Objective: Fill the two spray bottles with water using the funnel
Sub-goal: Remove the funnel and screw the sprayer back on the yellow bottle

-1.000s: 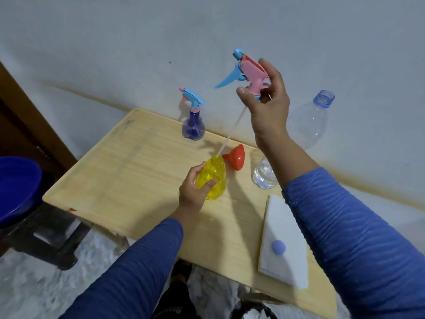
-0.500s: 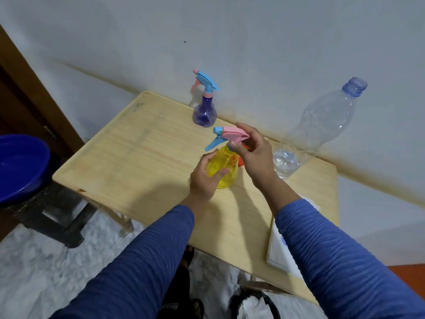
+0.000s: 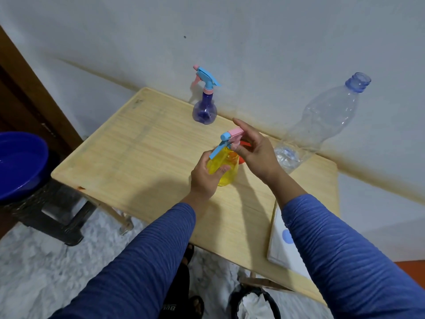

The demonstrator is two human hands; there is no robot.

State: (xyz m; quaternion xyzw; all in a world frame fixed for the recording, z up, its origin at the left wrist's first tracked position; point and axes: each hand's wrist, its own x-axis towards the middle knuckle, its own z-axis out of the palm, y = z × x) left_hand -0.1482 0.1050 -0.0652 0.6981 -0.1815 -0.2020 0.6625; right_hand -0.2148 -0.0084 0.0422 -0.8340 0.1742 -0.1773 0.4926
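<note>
A blue plastic basin (image 3: 20, 162) sits far left beside the pale wooden table (image 3: 138, 157). The left hand (image 3: 204, 178) wraps the yellow plastic spray bottle (image 3: 224, 166) standing mid-table; the right hand (image 3: 255, 155) pinches its pink-and-blue trigger head (image 3: 231, 138), index finger straight. Behind them stands a purple spray bottle (image 3: 204, 109); an orange funnel (image 3: 243, 143) peeks out; a clear water bottle (image 3: 322, 125) stands right.

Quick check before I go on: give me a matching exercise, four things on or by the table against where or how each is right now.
Things:
1. yellow spray bottle
2. purple spray bottle
3. clear plastic bottle
4. blue basin

States:
A. uncapped, a little water at the bottom
B. on a dark stool beside the table
C. gripped by the left hand, right hand at its trigger head
D. standing alone near the wall

Pairs: 1-C, 2-D, 3-A, 4-B
</note>
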